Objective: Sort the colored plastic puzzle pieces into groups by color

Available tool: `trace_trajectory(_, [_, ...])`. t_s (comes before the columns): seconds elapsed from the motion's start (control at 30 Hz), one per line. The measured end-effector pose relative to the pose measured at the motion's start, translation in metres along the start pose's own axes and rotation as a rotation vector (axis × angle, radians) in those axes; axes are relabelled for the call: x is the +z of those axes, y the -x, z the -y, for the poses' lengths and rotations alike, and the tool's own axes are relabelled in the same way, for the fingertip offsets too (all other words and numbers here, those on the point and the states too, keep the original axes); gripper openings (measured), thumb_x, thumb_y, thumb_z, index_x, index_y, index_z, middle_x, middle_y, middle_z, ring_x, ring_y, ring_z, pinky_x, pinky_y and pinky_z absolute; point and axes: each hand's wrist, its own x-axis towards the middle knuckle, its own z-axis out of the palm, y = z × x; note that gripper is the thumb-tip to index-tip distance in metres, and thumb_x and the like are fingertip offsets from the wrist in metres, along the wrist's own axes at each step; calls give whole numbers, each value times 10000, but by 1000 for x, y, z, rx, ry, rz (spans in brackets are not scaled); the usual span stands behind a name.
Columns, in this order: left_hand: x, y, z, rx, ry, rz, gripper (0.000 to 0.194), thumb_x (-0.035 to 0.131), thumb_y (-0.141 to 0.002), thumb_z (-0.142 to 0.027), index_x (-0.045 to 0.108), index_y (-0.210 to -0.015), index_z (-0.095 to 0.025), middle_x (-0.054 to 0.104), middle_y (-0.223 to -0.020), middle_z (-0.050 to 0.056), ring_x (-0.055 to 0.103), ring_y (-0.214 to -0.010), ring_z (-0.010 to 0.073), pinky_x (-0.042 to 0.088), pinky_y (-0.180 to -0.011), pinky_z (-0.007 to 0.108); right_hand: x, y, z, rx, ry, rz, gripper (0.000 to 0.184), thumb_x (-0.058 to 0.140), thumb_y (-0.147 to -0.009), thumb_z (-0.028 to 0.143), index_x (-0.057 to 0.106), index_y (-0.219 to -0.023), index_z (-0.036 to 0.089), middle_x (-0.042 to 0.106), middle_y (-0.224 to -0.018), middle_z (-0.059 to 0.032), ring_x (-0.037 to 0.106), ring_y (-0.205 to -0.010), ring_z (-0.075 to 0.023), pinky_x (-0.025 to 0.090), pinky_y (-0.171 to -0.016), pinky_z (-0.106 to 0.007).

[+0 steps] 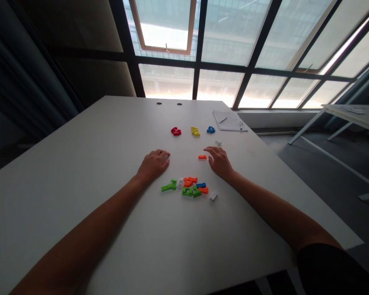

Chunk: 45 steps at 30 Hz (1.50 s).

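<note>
My left hand (154,164) rests on the white table (135,237), its fingers curled toward the thumb. A small pale patch shows between them, too indistinct to name. To the right, my right hand (219,160) has its fingers apart and holds nothing. Just left of its thumb lies an orange block (202,157); a white block (218,143) sits beyond its fingertips. Between my forearms is a loose group of small plastic blocks: green (187,191), orange (190,180), blue (201,185) and white (180,183). Another white block (213,196) lies at the group's right.
Farther out stand a red cluster (176,131), a yellow cluster (195,131) and a blue cluster (210,130) of blocks. Paper sheets (229,121) with two pens lie at the far right. Windows rise behind; a second table (350,110) stands to the right.
</note>
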Motion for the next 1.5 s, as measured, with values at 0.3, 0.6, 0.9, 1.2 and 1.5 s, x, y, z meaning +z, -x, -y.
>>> trace_trajectory(0.3, [-1, 0, -1, -5, 11, -5, 345, 533, -995, -322, 715, -1274, -230, 707, -1317, 129, 649, -1186, 324, 525, -1027, 515, -1, 0, 4, -109, -104, -21, 341, 557, -975, 117, 747, -1240, 220, 773, -1224, -111, 669, -1130, -291, 498, -1022, -486])
trace_trajectory(0.6, [-1, 1, -1, -10, 1, 0, 353, 520, -998, -332, 710, -1277, -230, 702, -1331, 131, 643, -1183, 316, 524, -1035, 506, -24, 2, 39, -582, -624, 308, 212, 588, -1002, 240, 799, -1001, 241, 817, -1010, -68, 727, -971, -217, 518, -987, -431])
trace_trajectory(0.9, [-2, 1, -1, -1, 16, 2, 351, 516, -1000, -332, 712, -1276, -237, 701, -1319, 134, 638, -1184, 316, 515, -1050, 509, -19, 4, 24, -353, -261, 258, 274, 555, -1012, 189, 797, -1113, 266, 789, -1133, -81, 678, -1132, -249, 487, -1037, -449])
trace_trajectory(1.2, [-1, 1, -1, -4, -2, 5, 362, 509, -1005, -332, 707, -1285, -219, 699, -1336, 127, 636, -1203, 323, 516, -1049, 509, -12, -2, 18, -346, -36, 162, 305, 582, -1003, 161, 753, -1250, 217, 740, -1287, -112, 567, -1275, -301, 416, -1079, -496])
trace_trajectory(1.5, [-1, 0, -2, -10, -5, 5, 353, 511, -1006, -341, 710, -1276, -232, 701, -1327, 133, 640, -1198, 325, 520, -1026, 506, -15, -5, 29, -291, 142, 226, 367, 534, -1021, 172, 730, -1330, 203, 730, -1223, -146, 531, -1265, -335, 371, -1097, -510])
